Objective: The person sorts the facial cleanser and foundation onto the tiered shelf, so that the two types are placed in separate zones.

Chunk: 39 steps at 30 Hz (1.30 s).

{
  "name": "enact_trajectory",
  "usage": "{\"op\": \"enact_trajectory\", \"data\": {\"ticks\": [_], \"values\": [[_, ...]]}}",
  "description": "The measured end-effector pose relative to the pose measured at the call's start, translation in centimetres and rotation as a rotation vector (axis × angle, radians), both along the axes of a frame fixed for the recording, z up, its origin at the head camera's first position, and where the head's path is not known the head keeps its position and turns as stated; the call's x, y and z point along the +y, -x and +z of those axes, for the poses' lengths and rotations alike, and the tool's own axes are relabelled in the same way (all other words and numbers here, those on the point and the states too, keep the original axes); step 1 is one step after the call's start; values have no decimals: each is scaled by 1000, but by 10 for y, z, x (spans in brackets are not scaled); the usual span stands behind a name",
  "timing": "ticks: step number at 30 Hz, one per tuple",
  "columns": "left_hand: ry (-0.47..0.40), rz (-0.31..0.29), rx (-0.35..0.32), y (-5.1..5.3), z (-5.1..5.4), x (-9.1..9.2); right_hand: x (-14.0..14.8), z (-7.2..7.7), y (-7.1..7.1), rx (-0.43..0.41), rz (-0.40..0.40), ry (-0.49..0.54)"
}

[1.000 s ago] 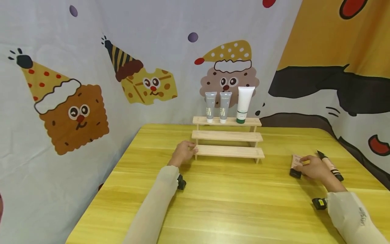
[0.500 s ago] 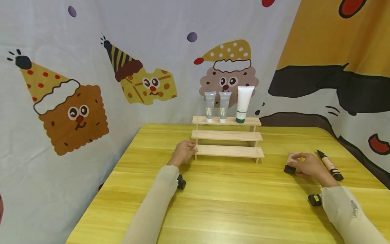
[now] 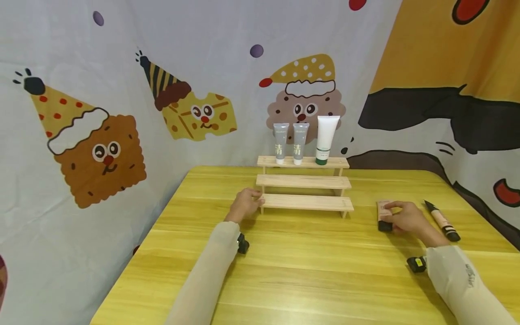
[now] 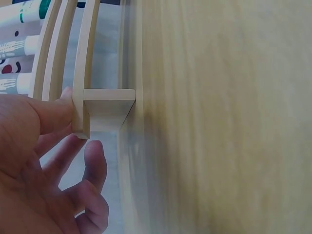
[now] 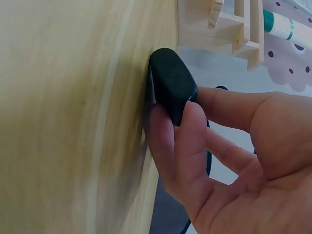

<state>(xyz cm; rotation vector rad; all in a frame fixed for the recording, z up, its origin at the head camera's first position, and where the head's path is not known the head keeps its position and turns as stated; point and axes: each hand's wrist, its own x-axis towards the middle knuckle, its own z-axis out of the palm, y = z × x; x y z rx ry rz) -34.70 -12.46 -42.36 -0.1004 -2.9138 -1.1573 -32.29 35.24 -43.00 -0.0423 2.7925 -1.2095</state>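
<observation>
My left hand (image 3: 243, 204) pinches the left end of the lowest tier of a wooden three-step display rack (image 3: 304, 202). Thumb above and finger below the board show in the left wrist view, the other fingers curled. To the right of the rack, my right hand (image 3: 408, 220) grips a small pink-beige tube (image 3: 383, 208) by its sides. Its black cap (image 5: 173, 80) points toward me, close to the tabletop; whether it touches is unclear. Two grey tubes (image 3: 280, 142) and a white tube (image 3: 326, 135) with a green cap stand cap-down on the top tier.
Another beige tube (image 3: 443, 220) with black ends lies on the yellow wood-grain table (image 3: 308, 271), right of my right hand. A cartoon-printed cloth (image 3: 219, 27) hangs behind the table.
My right hand has taken hold of the pink-beige tube and shifted it left, a little closer to the rack. The left hand stays on the rack's end.
</observation>
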Motion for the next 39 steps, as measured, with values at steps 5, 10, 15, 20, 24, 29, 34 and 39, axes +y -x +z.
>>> {"op": "enact_trajectory", "data": {"ticks": [5,10,15,20,24,29,34,39], "values": [[-5,5,-9,-1,0,1,-1,-1,-2,50,-13,9],[-6,7,-7,0,-1,2,-7,3,-3,149,-13,-13],[7,5,2,2,-2,1,-17,14,-5,172,-15,28],[12,1,8,2,-3,2,-26,22,-10,176,-12,79],[20,2,7,3,-3,1,-33,26,-13,206,-4,96],[19,2,5,3,-1,2,-44,31,-14,233,21,101],[23,11,2,2,0,2,-55,32,-11,247,75,114],[26,10,-3,2,-2,1,-69,33,-10,268,102,121]]}}
